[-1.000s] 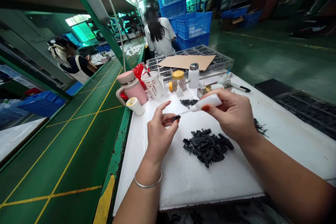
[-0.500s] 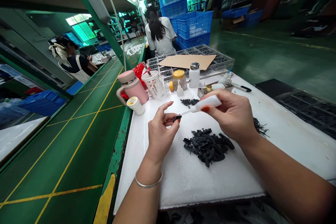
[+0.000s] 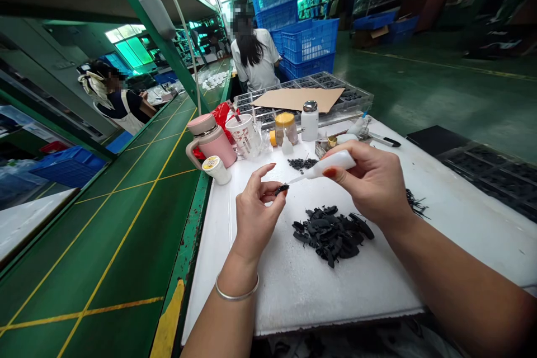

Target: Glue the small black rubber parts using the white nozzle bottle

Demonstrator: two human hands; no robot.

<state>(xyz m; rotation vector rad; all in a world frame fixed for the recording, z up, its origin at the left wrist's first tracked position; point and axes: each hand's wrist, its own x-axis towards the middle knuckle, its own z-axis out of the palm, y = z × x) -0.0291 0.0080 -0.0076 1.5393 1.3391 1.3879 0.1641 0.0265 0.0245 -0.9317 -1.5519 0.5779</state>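
Between thumb and fingers, my left hand (image 3: 258,210) pinches a small black part (image 3: 282,188). My right hand (image 3: 373,182) is closed around a white squeeze bottle (image 3: 333,163) with a thin nozzle. The bottle is tilted, and its nozzle tip meets or nearly meets the black part; I cannot tell which. Below the hands lies a pile of black curved pieces (image 3: 331,232) on the white work surface (image 3: 289,296). Behind the nozzle is a smaller heap of tiny black parts (image 3: 302,164). Thin black pieces (image 3: 415,204) lie partly hidden behind my right wrist.
At the back stand a pink mug (image 3: 216,142), a small white tub (image 3: 217,170), a yellow-lidded jar (image 3: 286,126) and a white pump bottle (image 3: 310,122). Cardboard (image 3: 297,99) covers part of a compartment tray (image 3: 356,98). A green conveyor (image 3: 121,224) runs along the left. Two people sit farther off.
Both hands hold almost the same pose, with the nozzle still at the black part. The part looks slightly turned in my left fingers. The view has shifted very slightly.
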